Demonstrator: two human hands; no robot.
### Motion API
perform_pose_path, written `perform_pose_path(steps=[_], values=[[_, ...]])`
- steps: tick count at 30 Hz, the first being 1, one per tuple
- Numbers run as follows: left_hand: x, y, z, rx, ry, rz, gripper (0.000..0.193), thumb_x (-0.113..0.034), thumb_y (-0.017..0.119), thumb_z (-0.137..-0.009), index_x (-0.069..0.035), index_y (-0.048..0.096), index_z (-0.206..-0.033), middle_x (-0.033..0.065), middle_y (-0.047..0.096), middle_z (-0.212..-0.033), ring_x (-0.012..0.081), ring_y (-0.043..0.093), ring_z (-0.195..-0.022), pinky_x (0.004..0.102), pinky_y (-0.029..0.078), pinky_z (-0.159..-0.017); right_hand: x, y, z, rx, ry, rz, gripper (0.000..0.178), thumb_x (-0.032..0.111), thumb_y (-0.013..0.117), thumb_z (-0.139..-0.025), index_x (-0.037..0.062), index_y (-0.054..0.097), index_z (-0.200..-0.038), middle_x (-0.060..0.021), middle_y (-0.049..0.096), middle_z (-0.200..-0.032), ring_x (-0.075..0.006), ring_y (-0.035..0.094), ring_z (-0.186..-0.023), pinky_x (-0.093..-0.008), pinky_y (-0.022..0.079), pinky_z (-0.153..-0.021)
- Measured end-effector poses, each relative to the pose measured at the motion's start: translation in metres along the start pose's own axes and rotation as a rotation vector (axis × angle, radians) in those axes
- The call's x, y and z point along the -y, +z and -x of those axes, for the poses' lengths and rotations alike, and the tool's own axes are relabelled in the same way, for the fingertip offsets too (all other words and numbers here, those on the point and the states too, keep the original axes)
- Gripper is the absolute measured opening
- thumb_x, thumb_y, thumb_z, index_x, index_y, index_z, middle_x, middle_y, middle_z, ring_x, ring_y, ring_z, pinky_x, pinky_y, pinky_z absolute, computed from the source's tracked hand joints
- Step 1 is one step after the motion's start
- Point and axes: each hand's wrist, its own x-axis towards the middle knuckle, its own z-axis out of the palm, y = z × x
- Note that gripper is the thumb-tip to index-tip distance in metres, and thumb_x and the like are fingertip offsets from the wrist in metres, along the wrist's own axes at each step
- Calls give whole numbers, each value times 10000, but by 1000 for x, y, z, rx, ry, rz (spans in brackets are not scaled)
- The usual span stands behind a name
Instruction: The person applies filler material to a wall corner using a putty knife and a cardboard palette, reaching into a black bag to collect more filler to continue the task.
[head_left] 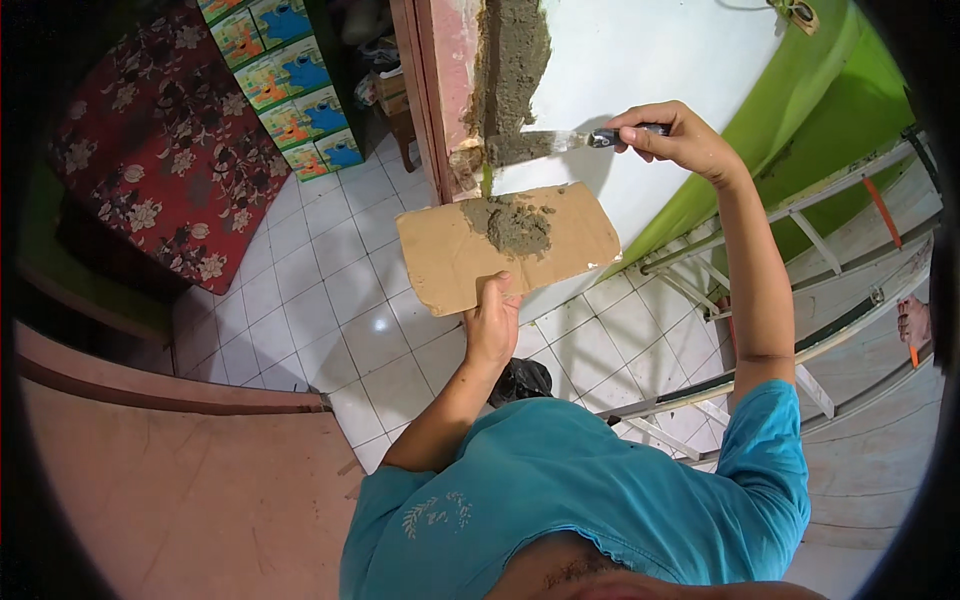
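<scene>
My left hand (pixel 490 328) grips the near edge of a brown cardboard sheet (pixel 440 262), thumb on top. A heap of wet grey mortar (pixel 518 230) lies on the sheet's far half. The cardboard is close below the wall's corner. My right hand (pixel 682 145) is closed round the dark handle of a putty knife (pixel 565 141). Its blade points left and lies against or very near the lower part of a rough grey mortar strip (pixel 515 60). This strip runs up the wall between the white surface (pixel 620 70) and the pinkish edge beside the door frame (pixel 422 100).
A metal ladder (pixel 815 240) lies along my right side, near a green wall surface (pixel 760 165). A black plastic bag (pixel 522 380) is on the tiled floor (pixel 300 290) by my body. Stacked printed boxes (pixel 290 80) and a red floral panel (pixel 170 150) stand beyond the doorway.
</scene>
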Motion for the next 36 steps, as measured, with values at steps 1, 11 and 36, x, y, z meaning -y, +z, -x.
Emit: perform_pose_path(steps=[1, 11, 36], values=[[0, -2, 0, 38, -21, -1, 358, -24, 543, -909, -51, 487, -1261, 104, 564, -1183, 265, 582, -1154, 478, 471, -1040, 0, 0, -1, 4, -2, -1, 288, 313, 697, -943, 95, 761, -1119, 20, 689, -787, -60, 480, -634, -231, 410, -576], [3, -2, -2, 64, 18, -38, 395, -45, 541, -904, -73, 472, -1292, 82, 531, -1236, 259, 552, -1189, 507, 476, -1024, 4, -24, -8, -95, -38, -36, 286, 320, 676, -957, 117, 755, -1142, 20, 690, -816, -54, 484, -643, -210, 402, -572], [-2, 10, 2, 38, 26, -48, 444, -44, 544, -900, -70, 451, -1334, 84, 498, -1312, 263, 515, -1255, 546, 421, -1089, -11, -25, -11, -134, -171, 80, 295, 356, 672, -959, 128, 763, -1123, 36, 678, -792, -45, 470, -637, -212, 379, -550]])
